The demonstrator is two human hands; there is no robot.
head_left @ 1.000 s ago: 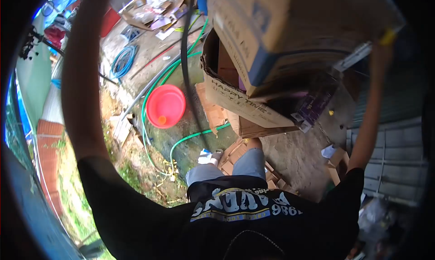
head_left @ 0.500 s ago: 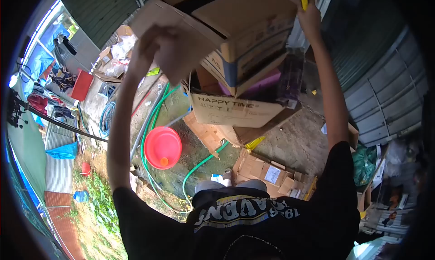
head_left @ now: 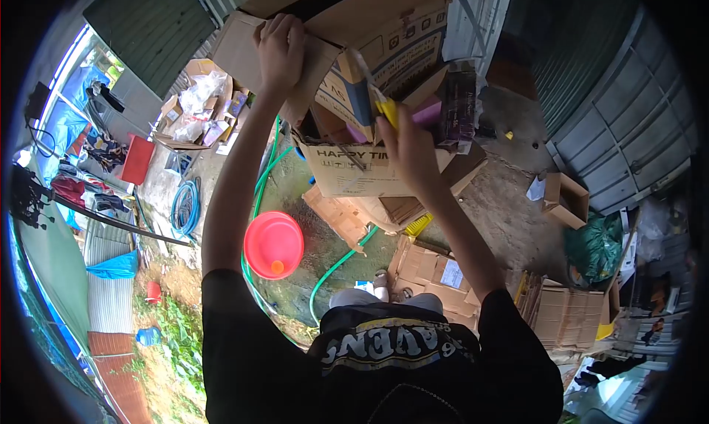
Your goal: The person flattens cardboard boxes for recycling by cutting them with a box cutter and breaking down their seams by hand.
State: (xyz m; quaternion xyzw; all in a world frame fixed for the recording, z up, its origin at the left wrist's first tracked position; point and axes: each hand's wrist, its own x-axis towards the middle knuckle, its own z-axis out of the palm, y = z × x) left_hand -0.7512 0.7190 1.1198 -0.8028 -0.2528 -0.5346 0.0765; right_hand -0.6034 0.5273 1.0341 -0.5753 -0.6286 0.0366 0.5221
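My left hand grips a folded flap of a large brown cardboard box with blue printing, tilted at the top of the view. In my right hand is a yellow box cutter, its blade pointing up along the box's near corner, right at the cardboard edge. Under that box stands an open carton marked "HAPPY TIME". It holds purple pieces and a dark printed carton, which sticks up at its right side.
A pink basin stands on the ground at left, beside a green hose. Flattened cardboard lies by my feet. To the right are a small open box and a green plastic bag. A red crate sits far left.
My right hand has brought the box cutter down and left from the upper right to the box's near corner. My left hand stays on the flap, now folded further back; the box has shifted slightly left.
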